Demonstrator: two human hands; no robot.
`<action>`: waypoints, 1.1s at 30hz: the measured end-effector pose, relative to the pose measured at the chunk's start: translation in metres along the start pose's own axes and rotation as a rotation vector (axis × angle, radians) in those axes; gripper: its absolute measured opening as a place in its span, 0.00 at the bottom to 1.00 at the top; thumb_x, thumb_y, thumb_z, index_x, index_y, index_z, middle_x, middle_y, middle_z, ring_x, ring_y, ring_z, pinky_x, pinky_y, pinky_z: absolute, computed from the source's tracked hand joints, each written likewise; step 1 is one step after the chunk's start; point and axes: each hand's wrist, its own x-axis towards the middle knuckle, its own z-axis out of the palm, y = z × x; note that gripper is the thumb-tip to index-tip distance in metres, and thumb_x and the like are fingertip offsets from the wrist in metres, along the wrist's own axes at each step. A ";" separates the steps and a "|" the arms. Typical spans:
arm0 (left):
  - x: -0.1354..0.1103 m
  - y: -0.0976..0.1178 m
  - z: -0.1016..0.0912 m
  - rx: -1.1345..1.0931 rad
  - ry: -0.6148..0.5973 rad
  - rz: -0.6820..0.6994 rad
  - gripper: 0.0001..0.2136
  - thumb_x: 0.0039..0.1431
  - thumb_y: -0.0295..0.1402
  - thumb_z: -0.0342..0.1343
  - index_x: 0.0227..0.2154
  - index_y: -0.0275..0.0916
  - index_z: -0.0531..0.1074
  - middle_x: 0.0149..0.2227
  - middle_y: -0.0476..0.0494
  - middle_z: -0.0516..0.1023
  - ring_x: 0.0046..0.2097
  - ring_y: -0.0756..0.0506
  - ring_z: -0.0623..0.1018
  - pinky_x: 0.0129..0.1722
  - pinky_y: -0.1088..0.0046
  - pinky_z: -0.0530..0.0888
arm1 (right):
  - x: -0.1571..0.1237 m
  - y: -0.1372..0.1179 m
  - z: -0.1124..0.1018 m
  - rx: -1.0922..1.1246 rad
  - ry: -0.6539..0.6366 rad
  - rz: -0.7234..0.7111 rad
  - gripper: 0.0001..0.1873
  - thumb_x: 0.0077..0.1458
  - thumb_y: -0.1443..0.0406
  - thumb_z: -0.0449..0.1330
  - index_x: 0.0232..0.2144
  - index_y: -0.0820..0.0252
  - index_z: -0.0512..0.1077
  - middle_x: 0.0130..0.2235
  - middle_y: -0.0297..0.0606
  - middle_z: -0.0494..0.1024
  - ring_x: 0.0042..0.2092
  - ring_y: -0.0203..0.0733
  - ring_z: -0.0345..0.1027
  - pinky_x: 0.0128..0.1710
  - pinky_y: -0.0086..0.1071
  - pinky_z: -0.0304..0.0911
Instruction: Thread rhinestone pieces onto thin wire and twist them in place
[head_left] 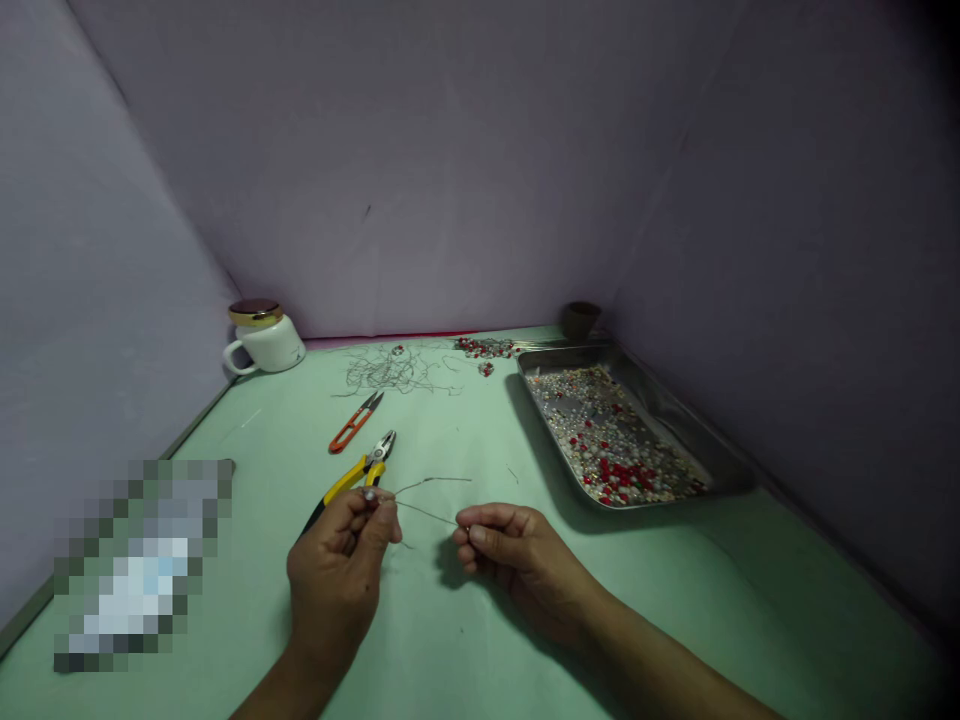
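My left hand (pixel 341 550) is closed, pinching a small beaded wire piece (pixel 371 494) with a pale bead showing at the fingertips. Two strands of thin wire (pixel 424 513) run out from it to the right. One strand ends free in the air, bent along its length. The other reaches my right hand (pixel 517 545), whose thumb and forefinger are closed on its end; a tiny reddish spot shows there, too small to name. Yellow-and-black pliers (pixel 346 478) lie just behind my left hand, which partly hides a handle. Orange thread snips (pixel 352 428) rest beyond them.
At the right stands a metal tray (pixel 574 470) of mixed beads. Loose wires (pixel 390 370) and red beaded pieces (pixel 480 347) lie at the back. A white lidded mug (pixel 274 345) is back left, a dark cup (pixel 580 320) back right. A blurred-out object (pixel 142 570) lies at left.
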 end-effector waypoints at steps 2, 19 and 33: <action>-0.001 0.000 0.001 -0.007 0.005 0.008 0.03 0.45 0.33 0.55 0.21 0.40 0.71 0.20 0.50 0.73 0.23 0.48 0.72 0.22 0.77 0.68 | 0.000 0.002 -0.001 -0.016 0.014 -0.025 0.13 0.34 0.69 0.70 0.27 0.66 0.75 0.26 0.40 0.77 0.26 0.32 0.68 0.30 0.28 0.62; -0.007 -0.001 0.010 -0.411 -0.237 -0.455 0.12 0.48 0.37 0.56 0.16 0.35 0.70 0.07 0.56 0.57 0.13 0.57 0.54 0.14 0.78 0.50 | -0.003 0.009 -0.008 -0.106 0.285 -0.164 0.19 0.26 0.63 0.72 0.27 0.58 0.77 0.27 0.38 0.77 0.29 0.36 0.68 0.31 0.28 0.65; 0.000 -0.009 0.005 -0.328 -0.547 -0.387 0.09 0.47 0.36 0.57 0.21 0.34 0.72 0.12 0.55 0.63 0.15 0.56 0.59 0.14 0.81 0.53 | -0.007 -0.029 -0.008 -0.578 0.173 -0.333 0.13 0.37 0.58 0.66 0.25 0.61 0.76 0.23 0.36 0.73 0.26 0.35 0.61 0.27 0.30 0.56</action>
